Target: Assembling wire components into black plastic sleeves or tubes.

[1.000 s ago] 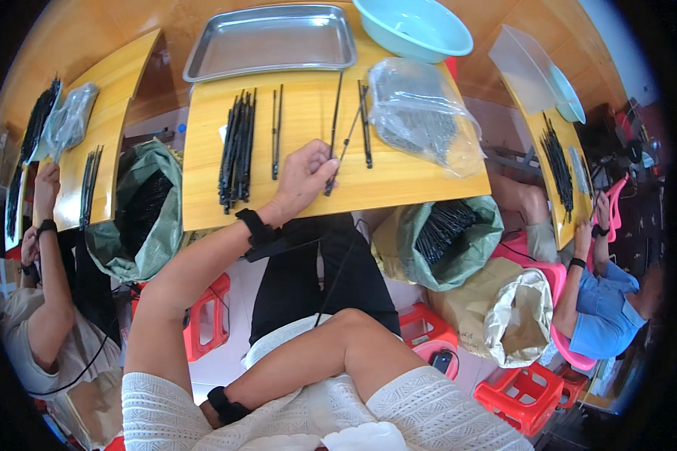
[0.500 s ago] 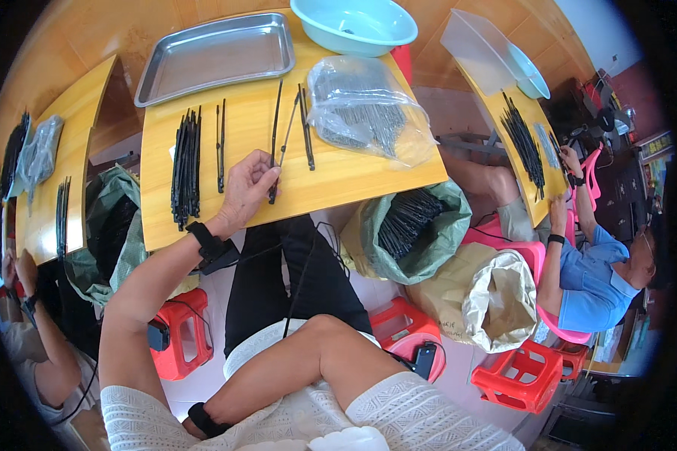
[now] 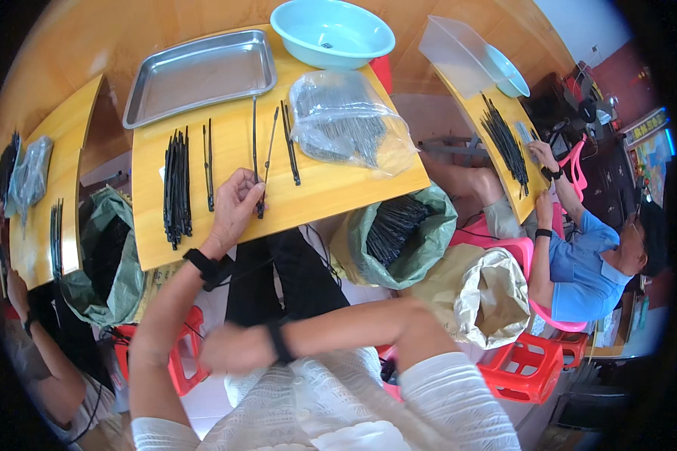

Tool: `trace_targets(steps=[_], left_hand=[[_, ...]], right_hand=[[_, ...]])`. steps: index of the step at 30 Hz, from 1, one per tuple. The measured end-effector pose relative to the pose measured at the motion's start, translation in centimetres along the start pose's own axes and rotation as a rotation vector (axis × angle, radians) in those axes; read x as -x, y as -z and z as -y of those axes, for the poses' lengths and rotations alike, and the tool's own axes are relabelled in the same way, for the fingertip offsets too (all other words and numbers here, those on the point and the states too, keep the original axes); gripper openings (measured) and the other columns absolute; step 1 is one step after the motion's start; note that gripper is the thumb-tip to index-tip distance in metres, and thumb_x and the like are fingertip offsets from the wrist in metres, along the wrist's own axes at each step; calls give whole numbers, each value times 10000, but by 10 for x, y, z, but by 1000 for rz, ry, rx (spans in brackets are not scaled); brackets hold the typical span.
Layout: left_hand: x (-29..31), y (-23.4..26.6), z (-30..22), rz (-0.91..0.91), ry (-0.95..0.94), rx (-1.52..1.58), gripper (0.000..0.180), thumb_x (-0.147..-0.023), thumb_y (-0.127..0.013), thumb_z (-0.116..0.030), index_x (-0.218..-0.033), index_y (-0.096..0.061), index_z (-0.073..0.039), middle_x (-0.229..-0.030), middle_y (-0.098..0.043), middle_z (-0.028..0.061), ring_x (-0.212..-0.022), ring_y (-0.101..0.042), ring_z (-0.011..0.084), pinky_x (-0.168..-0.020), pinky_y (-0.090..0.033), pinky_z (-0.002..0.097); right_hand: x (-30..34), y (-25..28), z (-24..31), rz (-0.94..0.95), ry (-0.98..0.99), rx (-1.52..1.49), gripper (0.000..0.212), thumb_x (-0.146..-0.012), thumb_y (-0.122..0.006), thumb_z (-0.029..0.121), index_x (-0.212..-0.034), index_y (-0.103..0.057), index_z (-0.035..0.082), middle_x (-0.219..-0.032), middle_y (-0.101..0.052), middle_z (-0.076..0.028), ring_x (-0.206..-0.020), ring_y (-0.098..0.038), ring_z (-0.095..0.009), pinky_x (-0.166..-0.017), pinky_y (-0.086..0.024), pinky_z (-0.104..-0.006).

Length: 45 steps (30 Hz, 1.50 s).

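Observation:
On the yellow table, my left hand pinches the lower end of a slim black rod with thumb and forefinger. A thinner dark-grey rod slants beside it, its lower end close to my fingertips. My right hand, smeared by motion, passes over my lap with its forearm across my body; its fingers cannot be made out. Left of my left hand lie two slim rods and a thick row of black rods. More black rods lie to the right, next to a clear bag of thin grey rods.
A metal tray and a light-blue basin stand at the table's far side. Sacks of black rods flank my legs. An open paper sack and red stools stand right. People work at both side tables.
My right hand has moved up from low at my left side and now blurs over my lap. The view has shifted slightly. My left hand still grips the rod.

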State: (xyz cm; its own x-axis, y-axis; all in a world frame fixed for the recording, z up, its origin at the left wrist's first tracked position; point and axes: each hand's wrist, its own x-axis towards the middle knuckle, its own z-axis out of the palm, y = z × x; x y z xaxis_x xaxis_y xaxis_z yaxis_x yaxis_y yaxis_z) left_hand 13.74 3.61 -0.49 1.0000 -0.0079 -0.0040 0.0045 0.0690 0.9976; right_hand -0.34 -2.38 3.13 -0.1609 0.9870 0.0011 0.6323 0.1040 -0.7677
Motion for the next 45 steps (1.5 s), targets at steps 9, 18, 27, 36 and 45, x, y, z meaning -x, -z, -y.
trace_targets(steps=[9,18,27,36,45], left_hand=[[1,-1,3,-24,-63,76,82,-876,-512,-112,-899,-489,-37,-732,-544,21,-617,-560,87,-548,-470,198],[-3,-8,4,-71,-42,87,73,-861,-528,-88,-859,-491,-25,-657,-538,7,-570,-557,73,-499,-417,174],[-3,-8,1,-106,-41,85,102,-882,-504,-125,-918,-475,-34,-657,-545,30,-565,-577,102,-490,-455,202],[5,5,-1,-171,-71,137,192,-928,-437,-187,-1068,-406,-59,-698,-569,87,-577,-602,143,-458,-481,209],[0,8,3,-35,-147,286,234,-845,-533,-24,-1052,-425,-36,-889,-511,49,-737,-608,162,-662,-520,251]], right_hand=[[248,138,-69,-1440,-986,-14,170,-783,-558,123,-867,-632,-4,-784,-639,-137,-676,-606,-211,-645,-466,-306],[301,161,-157,-1104,-1498,593,161,-714,-618,176,-796,-673,48,-828,-634,-178,-813,-610,-343,-736,-480,-405],[299,171,-116,-1359,-1269,9,164,-678,-573,146,-659,-612,-13,-568,-556,-36,-481,-492,-84,-411,-351,-227],[306,140,-32,-1153,-1094,-157,176,-740,-580,165,-664,-603,8,-529,-497,16,-468,-428,-58,-421,-312,-222],[272,122,-10,-1394,-808,-418,118,-832,-543,108,-922,-535,32,-699,-557,-10,-505,-458,-59,-420,-340,-171]])
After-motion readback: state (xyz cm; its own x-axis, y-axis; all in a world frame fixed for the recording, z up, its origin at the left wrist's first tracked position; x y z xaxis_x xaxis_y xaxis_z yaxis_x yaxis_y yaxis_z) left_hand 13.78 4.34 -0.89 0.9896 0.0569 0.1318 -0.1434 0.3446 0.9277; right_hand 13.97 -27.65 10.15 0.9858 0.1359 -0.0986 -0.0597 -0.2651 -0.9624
